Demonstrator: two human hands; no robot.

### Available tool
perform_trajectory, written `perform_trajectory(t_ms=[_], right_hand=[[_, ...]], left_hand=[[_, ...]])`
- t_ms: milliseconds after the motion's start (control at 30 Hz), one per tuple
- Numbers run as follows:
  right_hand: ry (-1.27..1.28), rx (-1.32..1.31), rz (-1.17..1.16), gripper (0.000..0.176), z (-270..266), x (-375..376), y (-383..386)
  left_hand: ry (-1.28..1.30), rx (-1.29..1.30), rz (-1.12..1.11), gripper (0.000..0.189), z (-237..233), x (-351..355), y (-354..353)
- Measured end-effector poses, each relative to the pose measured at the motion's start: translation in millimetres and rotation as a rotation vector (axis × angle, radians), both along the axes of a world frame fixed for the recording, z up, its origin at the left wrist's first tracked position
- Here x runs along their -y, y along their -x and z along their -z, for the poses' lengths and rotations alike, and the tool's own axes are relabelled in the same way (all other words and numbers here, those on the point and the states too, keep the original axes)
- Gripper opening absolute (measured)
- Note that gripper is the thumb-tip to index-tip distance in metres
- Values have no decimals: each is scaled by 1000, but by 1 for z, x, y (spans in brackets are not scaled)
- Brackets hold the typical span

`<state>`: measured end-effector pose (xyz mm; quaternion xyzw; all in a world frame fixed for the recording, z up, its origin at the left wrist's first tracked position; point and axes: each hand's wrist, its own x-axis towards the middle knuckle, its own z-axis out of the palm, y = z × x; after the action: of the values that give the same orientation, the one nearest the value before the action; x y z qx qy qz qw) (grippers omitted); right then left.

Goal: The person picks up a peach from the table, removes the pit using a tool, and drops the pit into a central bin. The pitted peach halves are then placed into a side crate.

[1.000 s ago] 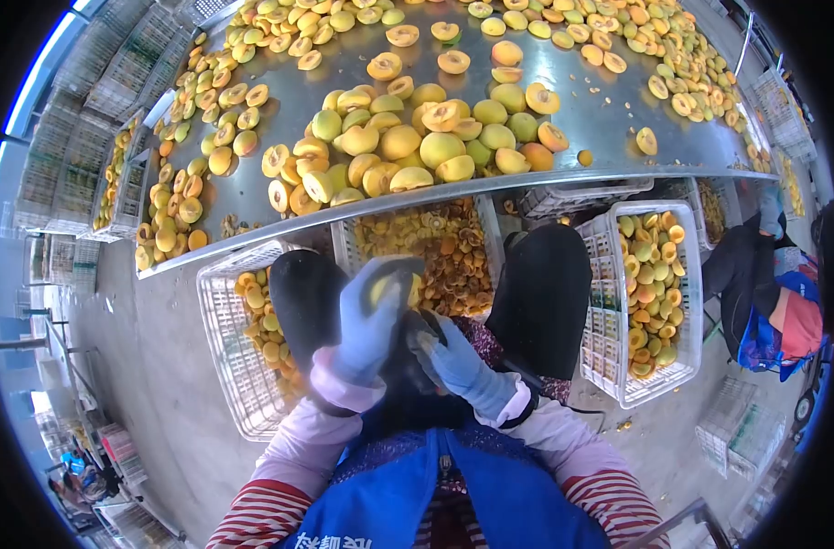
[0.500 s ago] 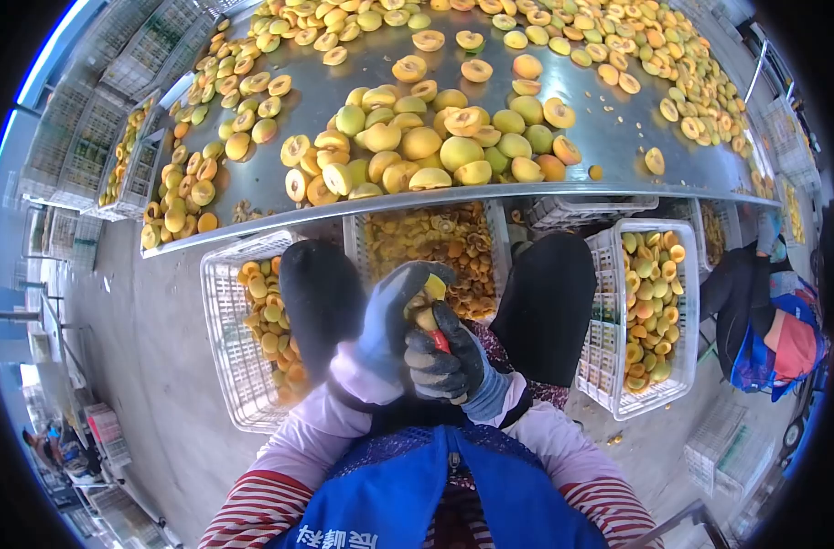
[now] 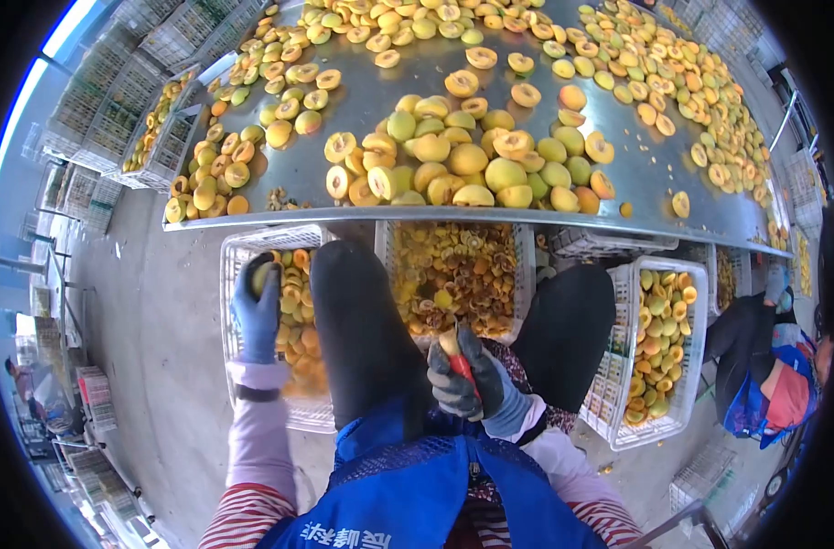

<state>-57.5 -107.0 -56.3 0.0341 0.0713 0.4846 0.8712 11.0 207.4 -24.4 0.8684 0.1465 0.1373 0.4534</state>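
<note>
My gloved left hand (image 3: 257,309) is over the outer side of the left white crate (image 3: 234,366), its fingers curled round a greenish-yellow fruit piece (image 3: 261,277). Inside that crate lie halved yellow fruit (image 3: 298,297), like apricots or peaches. My gloved right hand (image 3: 467,380) is in front of my lap, closed round a red-handled tool (image 3: 462,365) whose pale upper end points up; its tip is hard to make out. Behind it, between my knees, a middle crate (image 3: 525,265) holds brownish pits and scraps (image 3: 462,274).
A metal table (image 3: 380,87) spans the front, with a heap of whole and halved fruit (image 3: 467,160) near its edge and more spread behind. Right of my knee stands another white crate (image 3: 696,366) of fruit halves. A seated person (image 3: 769,357) is at far right; stacked crates (image 3: 106,123) stand at left.
My left hand has left my right hand and moved left to the left crate with a fruit piece. My right hand stays near my lap with the tool. The view has shifted slightly.
</note>
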Motion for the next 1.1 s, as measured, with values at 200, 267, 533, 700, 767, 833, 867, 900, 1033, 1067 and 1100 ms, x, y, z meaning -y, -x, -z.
perform_trajectory(t_ms=[200,267,533,700,767,833,867,900,1033,1067,1100], right_hand=[[311,133,59,52,-15,-8,-17],[352,66,11,50,7,-6,-27],[586,-156,198,49,34,0,-44],[1054,306,448,33,4,-19,-68],[1095,374,555,29,-8,-23,-77],[1002,361,583,27,-26,-24,-78],[932,315,613,27,-31,-26,-73],[861,266,640,28,-34,-29,-67],[1226,752,660,24,-9,-19,-52],[1455,973,669,24,-6,-14,-50],[1750,1176,554,28,-25,-4,-47]], left_hand=[[-262,-60,92,37,-1,28,-95],[-569,-148,185,50,28,32,-152],[-396,-143,120,44,47,46,-173],[557,-28,462,37,-5,105,-79],[349,-19,623,38,-18,123,-55],[573,-8,595,38,-16,143,-36],[787,-1,528,37,-13,152,-28],[1014,-70,481,33,-17,161,-18],[831,37,424,34,-1,166,-11],[837,68,416,36,1,164,-11],[1007,-65,311,38,-14,165,-8]])
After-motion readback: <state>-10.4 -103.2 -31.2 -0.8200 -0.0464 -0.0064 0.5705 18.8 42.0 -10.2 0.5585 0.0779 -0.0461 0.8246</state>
